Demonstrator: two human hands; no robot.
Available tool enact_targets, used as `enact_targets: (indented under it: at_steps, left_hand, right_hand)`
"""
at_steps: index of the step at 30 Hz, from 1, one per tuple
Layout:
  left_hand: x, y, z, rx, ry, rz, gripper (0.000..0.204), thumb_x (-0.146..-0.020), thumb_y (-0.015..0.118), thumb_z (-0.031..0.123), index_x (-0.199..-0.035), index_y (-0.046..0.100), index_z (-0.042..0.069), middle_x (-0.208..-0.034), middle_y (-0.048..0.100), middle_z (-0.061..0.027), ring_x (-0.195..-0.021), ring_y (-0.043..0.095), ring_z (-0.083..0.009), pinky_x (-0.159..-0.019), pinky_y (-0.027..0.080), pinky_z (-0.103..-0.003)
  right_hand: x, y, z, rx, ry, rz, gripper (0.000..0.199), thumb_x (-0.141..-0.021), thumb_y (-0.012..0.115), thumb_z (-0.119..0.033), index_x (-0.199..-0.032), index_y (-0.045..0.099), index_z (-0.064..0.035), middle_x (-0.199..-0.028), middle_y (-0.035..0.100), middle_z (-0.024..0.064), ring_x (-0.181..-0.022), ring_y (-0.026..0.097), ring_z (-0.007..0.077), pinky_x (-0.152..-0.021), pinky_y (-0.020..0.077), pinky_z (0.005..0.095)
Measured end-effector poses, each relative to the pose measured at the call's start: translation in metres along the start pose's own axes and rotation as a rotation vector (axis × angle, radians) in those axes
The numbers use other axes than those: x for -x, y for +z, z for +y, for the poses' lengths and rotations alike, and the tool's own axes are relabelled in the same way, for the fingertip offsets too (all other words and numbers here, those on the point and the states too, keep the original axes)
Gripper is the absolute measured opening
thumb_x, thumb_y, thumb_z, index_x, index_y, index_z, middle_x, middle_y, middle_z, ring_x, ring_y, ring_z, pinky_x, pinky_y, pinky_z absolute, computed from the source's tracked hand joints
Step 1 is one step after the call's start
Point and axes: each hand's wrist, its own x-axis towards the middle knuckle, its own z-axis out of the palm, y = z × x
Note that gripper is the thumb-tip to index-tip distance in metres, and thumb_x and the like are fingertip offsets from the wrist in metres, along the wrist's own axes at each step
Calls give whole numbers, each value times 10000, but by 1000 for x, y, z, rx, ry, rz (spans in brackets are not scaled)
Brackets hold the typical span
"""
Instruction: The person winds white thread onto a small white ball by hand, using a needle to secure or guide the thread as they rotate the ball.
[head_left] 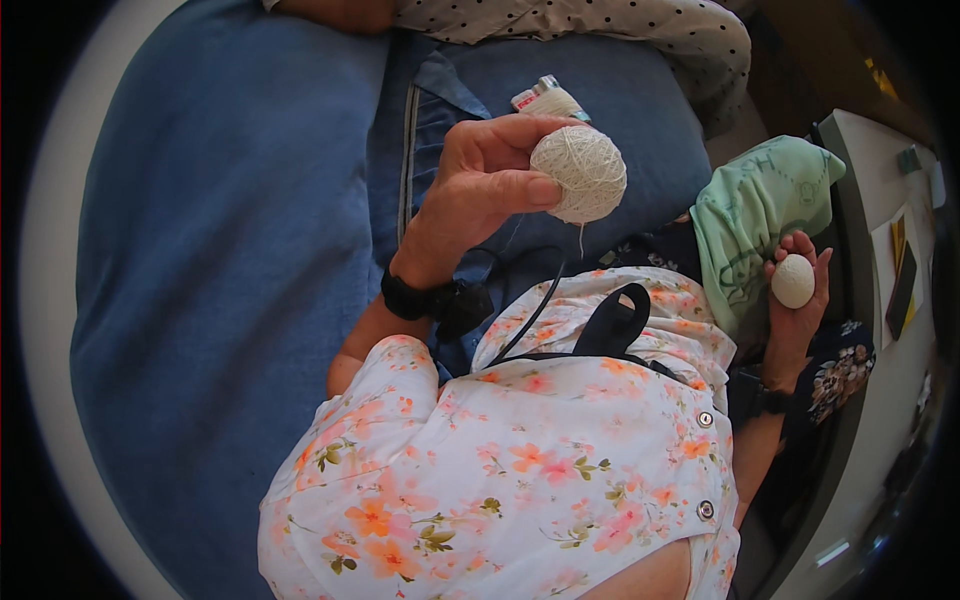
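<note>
Pinched between the thumb and fingers of my left hand [470, 185] is a ball of cream yarn [582, 172], raised over the blue cushion. A short loose yarn end hangs from its underside. Off to the right, my right hand [797, 322] cradles a smooth, off-white, egg-shaped ball [793, 281], its fingertips curled behind it. A mint-green cloth [760, 195] with dark markings lies just beside that hand. Behind the yarn ball, partly hidden by my left fingers, a cream skein of thread [552, 100] with a printed paper band rests on the cushion.
Blue upholstery [220, 250] spreads across the left and far side. Polka-dot fabric [590, 18] lies at the back, near part of a person's bare limb [340, 12]. A white table [880, 170] on the right holds a dark, flat object [902, 285]. A black cord [535, 320] crosses my lap.
</note>
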Motion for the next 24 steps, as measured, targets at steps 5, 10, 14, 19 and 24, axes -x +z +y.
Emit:
enact_targets:
  at_steps: [5, 10, 14, 19, 24]
  left_hand:
    - [-5, -4, -7, 57, -1, -49, 517, -728, 700, 85, -1189, 549, -94, -1042, 650, -188, -924, 656, -237, -830, 538, -354]
    - [-7, -2, -16, -25, 29, -39, 654, -705, 680, 222, -1205, 485, -152, -1035, 602, -331, -882, 667, -362, -683, 591, -414]
    - [-6, -3, -17, -11, 4, -54, 670, -702, 688, 241, -1212, 485, -144, -1033, 602, -331, -866, 670, -356, -675, 591, -405]
    - [-8, -1, -19, 18, -23, -45, 677, -705, 689, 269, -1205, 489, -142, -1030, 604, -328, -853, 673, -345, -671, 589, -394]
    - [-14, 7, -29, 46, -51, -39, 669, -721, 679, 278, -1204, 484, -141, -1032, 606, -317, -848, 673, -334, -675, 585, -386]
  right_hand:
    - [1, 1, -1, 4, -11, -12, 441, -967, 462, -383, -1094, 561, 28, -972, 577, 121, -852, 576, 192, -699, 508, 314]
    - [1, 0, -1, 14, -13, 0, 439, -967, 463, -381, -1093, 567, 26, -971, 579, 119, -850, 575, 188, -697, 507, 311]
    - [-1, -1, 1, 3, -3, -15, 437, -967, 461, -380, -1092, 569, 24, -966, 581, 116, -848, 572, 184, -699, 507, 310]
    - [0, -1, 0, 22, -8, -1, 424, -965, 467, -371, -1089, 571, 21, -970, 578, 114, -856, 569, 184, -702, 507, 309]
    - [6, 18, -2, 197, -107, 26, 337, -940, 509, -299, -1025, 579, 19, -932, 586, 117, -821, 578, 193, -690, 508, 305]
